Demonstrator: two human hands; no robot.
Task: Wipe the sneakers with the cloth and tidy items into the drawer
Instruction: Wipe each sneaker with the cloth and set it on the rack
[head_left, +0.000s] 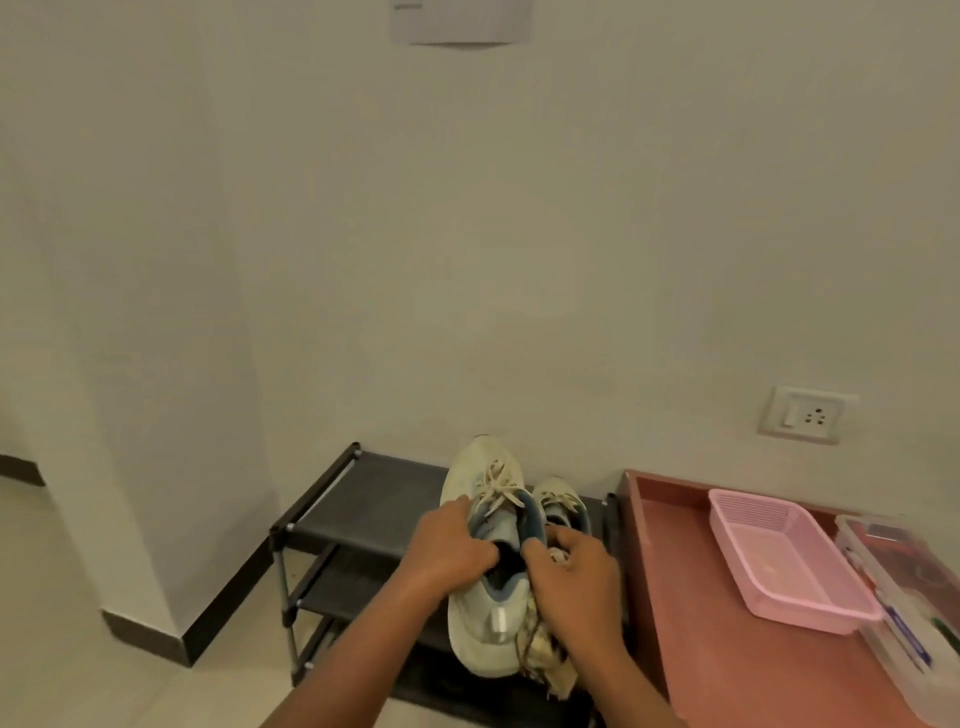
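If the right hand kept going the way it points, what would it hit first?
Most likely the near sneaker: the right hand, clutching the cloth, already touches its collar.

Black rack under pale sneaker, red table holding pink basket

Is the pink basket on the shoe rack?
No, the pink basket sits on the red surface to the right of the rack.

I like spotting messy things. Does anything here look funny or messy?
The cloth bunched under the right hand looks frayed, with loose threads dangling beside the heel of the sneaker. Nothing looks spilled or broken.
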